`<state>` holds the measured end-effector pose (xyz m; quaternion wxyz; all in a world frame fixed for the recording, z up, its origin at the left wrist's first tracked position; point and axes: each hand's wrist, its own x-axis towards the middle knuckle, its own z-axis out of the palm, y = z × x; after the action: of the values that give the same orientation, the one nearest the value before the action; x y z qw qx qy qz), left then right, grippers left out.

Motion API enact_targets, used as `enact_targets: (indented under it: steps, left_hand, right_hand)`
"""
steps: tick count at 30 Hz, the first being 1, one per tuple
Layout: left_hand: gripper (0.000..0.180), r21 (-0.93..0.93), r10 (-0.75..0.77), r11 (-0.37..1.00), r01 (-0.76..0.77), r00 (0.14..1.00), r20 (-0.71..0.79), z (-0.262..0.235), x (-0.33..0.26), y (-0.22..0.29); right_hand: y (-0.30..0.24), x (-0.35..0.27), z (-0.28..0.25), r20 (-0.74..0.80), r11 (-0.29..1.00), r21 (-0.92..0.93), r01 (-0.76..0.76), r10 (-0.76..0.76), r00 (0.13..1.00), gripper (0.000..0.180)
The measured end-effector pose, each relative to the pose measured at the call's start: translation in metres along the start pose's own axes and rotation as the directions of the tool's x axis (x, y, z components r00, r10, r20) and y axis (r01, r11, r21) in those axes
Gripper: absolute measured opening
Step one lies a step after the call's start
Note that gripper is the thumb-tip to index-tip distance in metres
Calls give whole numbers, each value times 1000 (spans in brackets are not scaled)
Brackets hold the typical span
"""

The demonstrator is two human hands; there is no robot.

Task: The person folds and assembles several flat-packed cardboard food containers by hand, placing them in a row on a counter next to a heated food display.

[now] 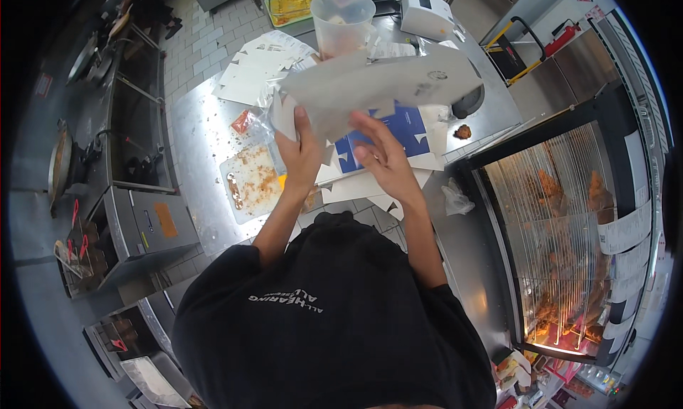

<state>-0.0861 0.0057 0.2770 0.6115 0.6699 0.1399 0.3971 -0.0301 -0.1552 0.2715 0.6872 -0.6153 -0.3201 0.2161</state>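
Left of the blue panel [410, 126], a crumb-strewn board [250, 185] is lying on the counter [196, 138]. The left hand [304, 153] is clenching its fingers on white cardboard [377, 81], which is hanging above the panel's far side. The right hand [388, 161] is hovering over the panel, fingers loosely spread. Right of the panel, a brown morsel [462, 132] is resting.

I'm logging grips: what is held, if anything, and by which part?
The left hand holds the white cardboard by its left end. The right hand is open near its lower edge; contact there is unclear.
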Motion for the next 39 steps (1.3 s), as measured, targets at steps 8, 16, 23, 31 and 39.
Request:
enact_targets:
  steps: [8,16,23,31,39]
  left_hand:
    - [63,-454,-282,777,435,887,366,5,9,2]
    - [75,-275,-183,869,411,784,593,-13,13,-9]
    - [75,-335,-182,837,432,798,574,-10,9,-11]
    - [69,-336,-171,839,428,794,584,-4,10,-19]
    - [68,-305,-60,904,300,794,605,2,11,-15]
  right_hand:
    - [-3,22,19,-74,878,-471,87,-137,988,84]
    - [21,23,-20,38,996,3,-87,87,996,68]
    - [-4,6,1,-41,990,-125,-66,61,997,69]
    - [2,1,-15,21,999,4,-53,53,998,65]
    - [-4,-1,-12,-71,998,-2,-59,59,996,60]
